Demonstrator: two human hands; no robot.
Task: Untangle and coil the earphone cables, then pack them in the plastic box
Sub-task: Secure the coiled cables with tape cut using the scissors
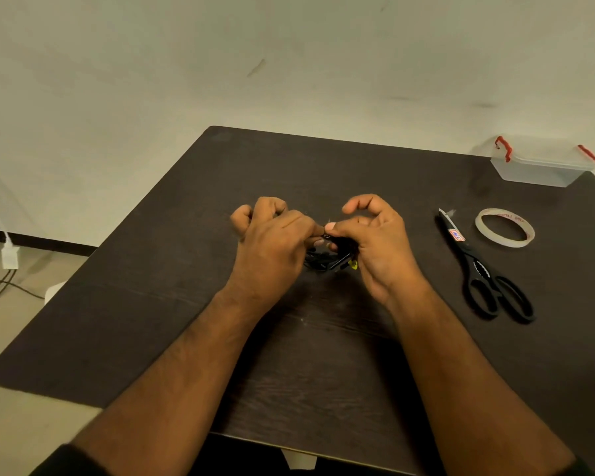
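Head view, looking down on a dark wood-grain table (158, 304) set against a pale wall. Both hands are meeting above the middle of the tabletop and working a small bundle of black earphone cable (327, 259), which is hanging between and just under the fingers. The left hand (272, 242) is pinching a strand of the cable between thumb and forefinger, its other fingers curling inward toward the palm. The right hand (378, 242) is pinching the same bundle from the opposite side with its thumb tip, the forefinger arching up and over in a loose hook; how the lower fingers are lying on the cable cannot be told, since the bundle hides them. A small yellow piece (353, 265) is showing at the lower right edge of the bundle, beside the right palm. Lying to the right of the hands are black-handled scissors (474, 269), blades closed and pointing away from the person, and just beside them a roll of clear tape (504, 228), lying flat. A clear plastic box (543, 164) with red latches is sitting, lid on, at the table's far right corner, well apart from the cable.
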